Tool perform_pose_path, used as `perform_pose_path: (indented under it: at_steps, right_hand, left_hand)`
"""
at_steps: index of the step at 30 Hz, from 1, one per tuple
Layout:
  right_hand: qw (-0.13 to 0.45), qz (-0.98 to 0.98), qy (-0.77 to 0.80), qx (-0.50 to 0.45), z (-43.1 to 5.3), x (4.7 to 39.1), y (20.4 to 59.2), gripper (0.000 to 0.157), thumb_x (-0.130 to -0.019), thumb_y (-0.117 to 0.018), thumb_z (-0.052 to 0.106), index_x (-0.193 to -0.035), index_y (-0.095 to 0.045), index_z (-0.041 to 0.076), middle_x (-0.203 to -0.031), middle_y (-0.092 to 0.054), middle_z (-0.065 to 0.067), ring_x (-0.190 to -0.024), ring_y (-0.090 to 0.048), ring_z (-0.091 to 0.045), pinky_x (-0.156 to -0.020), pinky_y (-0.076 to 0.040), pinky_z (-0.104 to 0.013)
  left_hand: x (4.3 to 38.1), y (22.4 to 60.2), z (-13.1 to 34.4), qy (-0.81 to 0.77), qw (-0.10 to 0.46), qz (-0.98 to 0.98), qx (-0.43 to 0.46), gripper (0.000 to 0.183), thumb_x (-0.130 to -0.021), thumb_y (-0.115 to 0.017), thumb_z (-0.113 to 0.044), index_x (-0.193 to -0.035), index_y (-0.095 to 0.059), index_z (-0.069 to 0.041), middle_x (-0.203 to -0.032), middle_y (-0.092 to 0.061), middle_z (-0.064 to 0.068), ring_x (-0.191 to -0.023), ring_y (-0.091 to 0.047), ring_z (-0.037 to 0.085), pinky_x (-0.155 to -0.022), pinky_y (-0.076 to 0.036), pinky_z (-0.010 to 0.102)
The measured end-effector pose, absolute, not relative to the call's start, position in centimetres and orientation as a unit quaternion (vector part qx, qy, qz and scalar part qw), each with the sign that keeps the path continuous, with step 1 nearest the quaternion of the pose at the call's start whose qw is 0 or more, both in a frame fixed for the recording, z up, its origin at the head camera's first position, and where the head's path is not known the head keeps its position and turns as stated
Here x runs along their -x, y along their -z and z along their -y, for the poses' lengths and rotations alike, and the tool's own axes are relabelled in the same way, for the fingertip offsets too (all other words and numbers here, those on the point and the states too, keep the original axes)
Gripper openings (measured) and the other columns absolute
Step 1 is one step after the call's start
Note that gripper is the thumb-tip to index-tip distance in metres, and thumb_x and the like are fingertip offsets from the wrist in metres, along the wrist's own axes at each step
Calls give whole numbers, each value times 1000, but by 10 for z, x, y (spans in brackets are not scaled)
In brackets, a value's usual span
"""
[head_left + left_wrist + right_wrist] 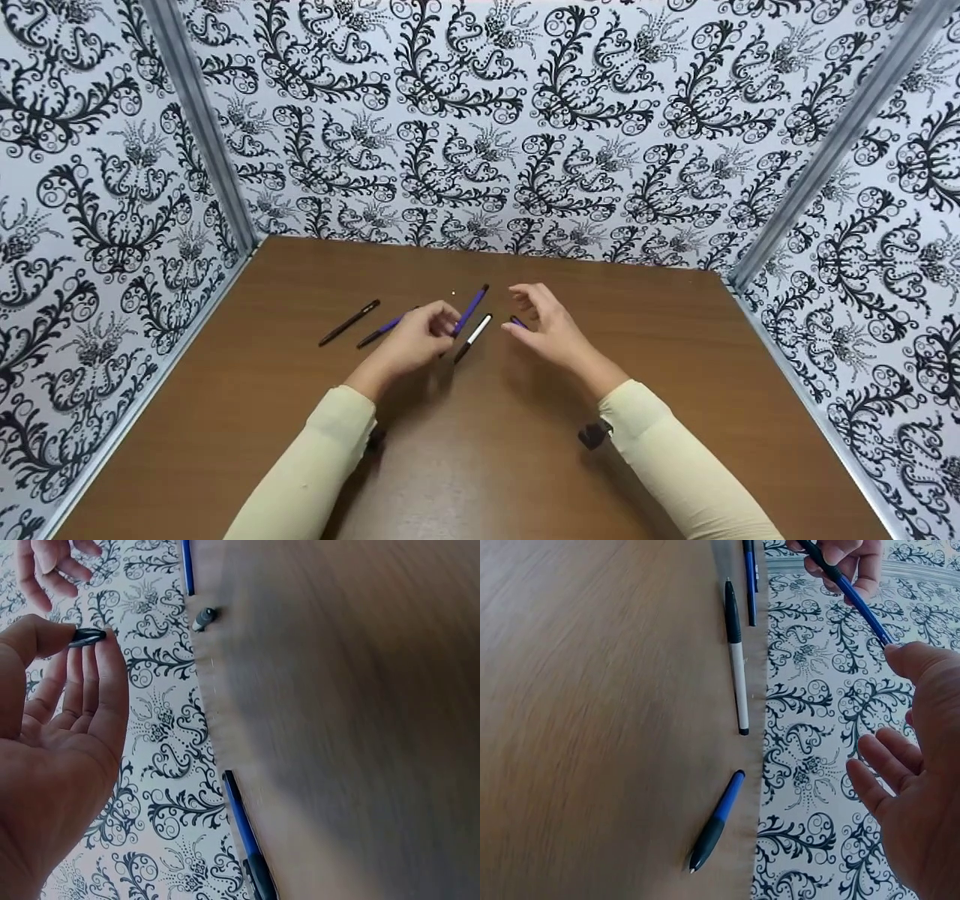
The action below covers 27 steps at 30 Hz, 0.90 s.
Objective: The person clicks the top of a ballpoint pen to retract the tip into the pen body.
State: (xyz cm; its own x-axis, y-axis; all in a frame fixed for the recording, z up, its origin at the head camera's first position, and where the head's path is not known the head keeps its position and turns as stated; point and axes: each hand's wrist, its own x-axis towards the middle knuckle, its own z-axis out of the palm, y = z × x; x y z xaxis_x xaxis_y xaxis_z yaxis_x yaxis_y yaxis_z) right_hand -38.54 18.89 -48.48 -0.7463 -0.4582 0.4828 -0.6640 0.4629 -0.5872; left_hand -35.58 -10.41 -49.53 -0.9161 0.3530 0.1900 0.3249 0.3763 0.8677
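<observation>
"Above the counter: held item?"

"One blue pen, pinched in the left hand. Right hand: wide, holding nothing."

"Step, and next requirement?"

"Seemingly a pick-up; next move likely calls for a steady pinch, clear of the white pen nearby."

On table: two pens left of left hand, one pen between hands, another pen probably beneath right hand.

White walls with black scrollwork and grey corner strips surround a brown wood-grain table on three sides.
</observation>
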Motion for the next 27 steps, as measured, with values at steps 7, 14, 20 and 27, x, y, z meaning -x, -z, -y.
perform_pose_path:
  at_steps: [7,14,20,27]
  right_hand:
    - [134,852,-372,-342,-193,383,490,61,-96,-89,15,-147,-59,-1,-130,-62,-19,-118,-67,-35,-102,-58,-46]
    - [139,856,-359,-345,-199,382,497,60,-96,-88,13,-146,-59,-2,-129,-62,-17,-116,-68,-32,-102,-59,-46]
    - [129,861,-354,-340,-204,380,500,59,-95,-88,13,-145,-60,-2,-129,-61,-17,-116,-67,-32,-102,-59,-46]
    - [121,862,-357,-338,-207,377,500,58,-96,-88,13,-145,-61,-2,-131,-61,-17,-119,-67,-33,-104,-59,-47]
  left_hand:
    - [356,496,110,-503,16,-842,-194,31,-98,-71,5,-126,-70,-7,-108,-69,7,-98,-65,23,-80,-58,36]
    - [360,499,116,-485,12,-855,-184,32,-94,-71,5,-124,-71,-7,-106,-70,6,-99,-65,22,-87,-57,39]
    - [363,503,124,-466,14,-868,-173,30,-92,-72,6,-120,-72,-5,-101,-70,5,-93,-65,21,-85,-57,38]
    - [364,504,133,-428,0,-886,-178,27,-91,-74,7,-116,-72,-3,-98,-71,7,-92,-65,22,-87,-56,42]
